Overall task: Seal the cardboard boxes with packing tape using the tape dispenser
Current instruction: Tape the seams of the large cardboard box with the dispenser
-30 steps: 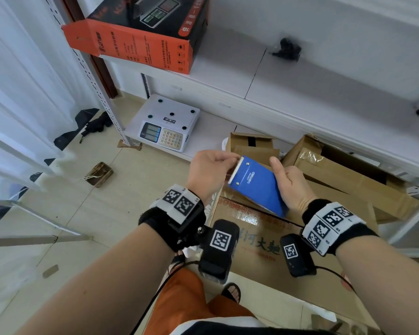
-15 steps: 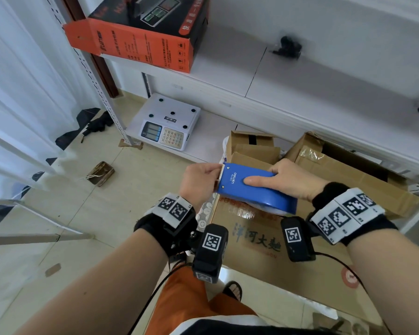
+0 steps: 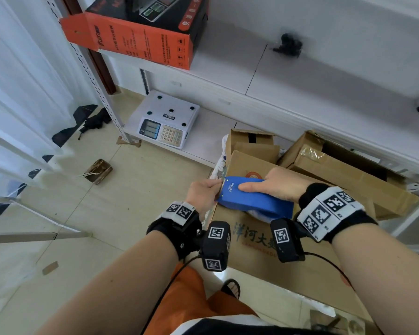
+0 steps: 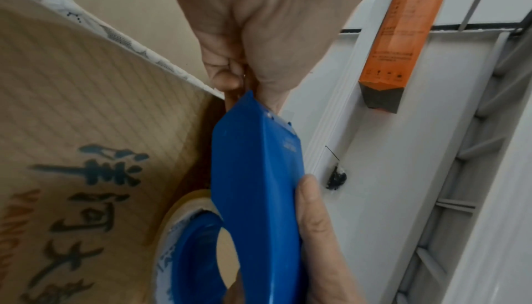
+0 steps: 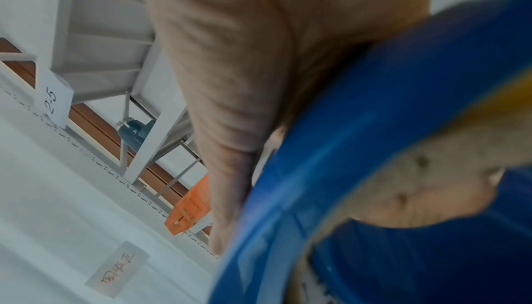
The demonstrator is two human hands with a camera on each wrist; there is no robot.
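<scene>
white shelving stands behind a box on the floor. right hand grips the blue dispenser over the box's left edge; left hand pinches the tape end at its blade. likely starting a strip: next, press the tape down and pull the dispenser along the seam.

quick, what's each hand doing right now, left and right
Left hand: pinching the tape end at the blade end of the blue tape dispenser.
Right hand: gripping the dispenser, thumb along its side.
</scene>
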